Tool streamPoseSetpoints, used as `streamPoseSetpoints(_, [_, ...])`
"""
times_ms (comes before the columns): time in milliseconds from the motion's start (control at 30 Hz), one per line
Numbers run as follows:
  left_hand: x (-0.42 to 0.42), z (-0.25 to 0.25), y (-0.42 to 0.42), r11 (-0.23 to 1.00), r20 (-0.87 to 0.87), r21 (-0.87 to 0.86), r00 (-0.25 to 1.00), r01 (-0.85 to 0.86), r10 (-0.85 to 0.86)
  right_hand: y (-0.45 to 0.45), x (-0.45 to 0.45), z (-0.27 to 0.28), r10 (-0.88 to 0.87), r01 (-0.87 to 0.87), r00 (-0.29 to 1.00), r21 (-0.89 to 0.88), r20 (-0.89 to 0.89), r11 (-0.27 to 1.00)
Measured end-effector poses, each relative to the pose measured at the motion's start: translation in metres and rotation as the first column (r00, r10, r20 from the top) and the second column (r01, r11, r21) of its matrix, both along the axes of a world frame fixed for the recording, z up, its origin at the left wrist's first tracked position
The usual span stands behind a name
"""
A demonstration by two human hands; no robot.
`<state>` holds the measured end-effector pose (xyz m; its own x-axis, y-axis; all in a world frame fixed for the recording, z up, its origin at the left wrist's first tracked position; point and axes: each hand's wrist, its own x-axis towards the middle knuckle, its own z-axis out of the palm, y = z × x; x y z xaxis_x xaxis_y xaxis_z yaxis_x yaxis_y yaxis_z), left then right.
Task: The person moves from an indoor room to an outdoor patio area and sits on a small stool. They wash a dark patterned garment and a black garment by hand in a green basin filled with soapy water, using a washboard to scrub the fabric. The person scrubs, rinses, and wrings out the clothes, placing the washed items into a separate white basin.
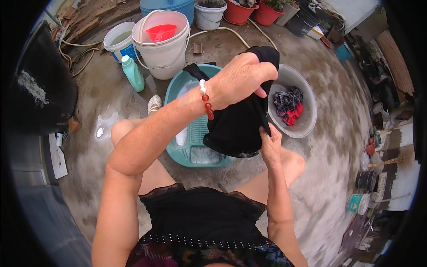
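A black garment [233, 126] hangs stretched between my two hands above a teal plastic washbasin [173, 147]. High up, my left hand [245, 78] grips its upper part, with a bracelet of white and red beads at the wrist. Lower down, my right hand [272, 143] pinches the garment's right edge between thumb and fingers. The basin has a ribbed washboard [198, 130] and soapy water in a front compartment [204, 155]. Some black cloth [194, 70] lies over the basin's far rim. The garment hides much of the basin's right side.
A grey basin [312, 113] with wrung clothes [288, 103] stands at the right. Beyond on the left are a green detergent bottle [133, 74], a white bucket [166, 63] holding a red scoop or funnel [161, 32], and a smaller water-filled bucket [116, 50]. A hose [233, 32] crosses the wet concrete.
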<state>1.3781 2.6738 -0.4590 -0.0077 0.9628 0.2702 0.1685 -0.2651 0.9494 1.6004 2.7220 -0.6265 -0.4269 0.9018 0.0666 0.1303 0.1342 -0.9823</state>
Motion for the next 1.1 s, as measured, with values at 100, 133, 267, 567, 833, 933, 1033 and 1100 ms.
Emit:
streamPoseSetpoints(100, [-0.038,0.017,0.013,0.938,-0.08,-0.329,0.993,-0.107,0.085,0.018,0.0,0.036,0.041,-0.042,0.997,-0.008,-0.07,0.999])
streamPoseSetpoints(133, [-0.045,0.015,0.014,0.922,-0.195,-0.338,0.972,-0.189,0.128,0.019,-0.002,0.049,0.033,-0.039,0.993,-0.05,-0.11,0.998])
streamPoseSetpoints(267, [-0.077,-0.021,0.025,0.916,-0.71,-0.263,0.704,-0.302,0.029,0.035,-0.015,0.066,0.154,-0.153,0.988,0.04,-0.027,0.987])
streamPoseSetpoints(567, [-0.07,-0.138,0.002,0.873,0.687,-0.479,0.656,0.087,0.312,0.045,-0.069,0.078,-0.261,-0.171,0.908,-0.858,-0.327,0.484])
streamPoseSetpoints(833, [0.033,-0.176,-0.069,0.839,0.078,0.048,0.839,-0.543,0.539,0.052,-0.086,0.041,-0.414,-0.262,0.798,-0.871,-0.438,0.416])
streamPoseSetpoints(933, [0.043,-0.198,-0.095,0.857,-0.25,0.213,0.821,-0.47,0.513,0.039,-0.103,0.052,-0.433,-0.271,0.789,-0.88,-0.435,0.39])
streamPoseSetpoints(1033, [0.041,-0.22,-0.091,0.846,-0.328,0.23,0.78,-0.481,0.533,0.044,-0.108,0.039,-0.398,-0.224,0.813,-0.86,-0.424,0.459])
streamPoseSetpoints(1100, [0.032,-0.215,-0.082,0.824,-0.241,0.233,0.79,-0.517,0.564,0.061,-0.103,0.024,-0.34,-0.125,0.86,-0.803,-0.381,0.583])
